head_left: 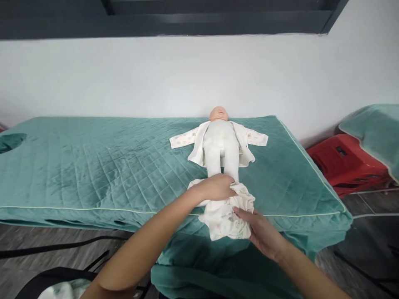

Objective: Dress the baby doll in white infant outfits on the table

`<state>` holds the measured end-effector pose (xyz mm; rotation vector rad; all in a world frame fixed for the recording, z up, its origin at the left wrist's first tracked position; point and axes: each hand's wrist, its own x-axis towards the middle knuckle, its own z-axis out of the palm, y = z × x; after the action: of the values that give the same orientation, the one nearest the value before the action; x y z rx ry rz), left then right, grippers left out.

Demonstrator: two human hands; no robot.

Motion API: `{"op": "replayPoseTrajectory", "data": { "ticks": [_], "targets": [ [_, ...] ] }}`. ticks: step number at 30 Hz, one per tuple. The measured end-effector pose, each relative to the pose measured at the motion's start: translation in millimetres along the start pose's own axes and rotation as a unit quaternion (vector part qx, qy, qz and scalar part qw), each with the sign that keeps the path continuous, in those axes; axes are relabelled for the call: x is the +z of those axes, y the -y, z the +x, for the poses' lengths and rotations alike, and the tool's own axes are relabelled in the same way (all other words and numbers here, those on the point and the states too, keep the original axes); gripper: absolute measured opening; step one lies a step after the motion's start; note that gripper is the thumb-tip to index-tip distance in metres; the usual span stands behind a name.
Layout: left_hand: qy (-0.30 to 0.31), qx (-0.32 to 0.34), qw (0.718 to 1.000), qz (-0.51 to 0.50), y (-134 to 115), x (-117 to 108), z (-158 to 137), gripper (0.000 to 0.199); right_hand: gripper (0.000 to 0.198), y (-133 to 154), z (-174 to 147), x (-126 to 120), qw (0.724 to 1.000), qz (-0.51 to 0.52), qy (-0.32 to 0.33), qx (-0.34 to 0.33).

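Observation:
A baby doll (221, 139) lies on its back, its head toward the wall and its legs toward me. An open white baby jacket (197, 149) is on its arms, with printed sleeves spread to both sides. White printed baby pants (226, 222) are bunched at the lower ends of the doll's legs, partly hanging over the bed's front edge. My left hand (220, 187) is closed on the upper part of the pants, across the doll's lower legs. Lower down, my right hand (263, 232) pinches their right side. The doll's feet are hidden by cloth and hand.
A green quilted cover (93, 166) with a pale piped edge lies over the bed, which has a face hole (11, 142) at the far left. Red plastic stools (346, 162) stand to the right. Behind the bed is a white wall (124, 79). Printed cloth (65, 289) lies at lower left.

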<state>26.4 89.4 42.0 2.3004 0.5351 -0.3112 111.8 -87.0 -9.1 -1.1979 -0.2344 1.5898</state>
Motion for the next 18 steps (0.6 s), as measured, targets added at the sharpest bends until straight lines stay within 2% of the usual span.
{"op": "replayPoseTrajectory", "data": {
  "ticks": [3,6,10,14,18],
  "targets": [
    [-0.011,0.002,1.0,0.028,4,4,2,0.025,0.04,-7,6,-7,0.998,-0.022,-0.029,-0.041],
    [-0.021,-0.011,0.997,0.071,8,11,6,0.025,0.039,-7,15,-18,0.985,-0.115,-0.095,-0.09],
    [-0.019,-0.007,0.995,0.096,8,18,10,0.028,0.04,-4,31,-30,0.937,-0.264,-0.155,-0.169],
    [-0.014,-0.016,0.996,0.091,7,20,10,0.023,0.046,-12,48,-36,0.89,-0.339,-0.202,-0.226],
    [-0.036,-0.02,0.999,0.034,11,21,3,0.023,0.048,-22,55,-39,0.863,-0.379,-0.221,-0.249]
  ]
}}
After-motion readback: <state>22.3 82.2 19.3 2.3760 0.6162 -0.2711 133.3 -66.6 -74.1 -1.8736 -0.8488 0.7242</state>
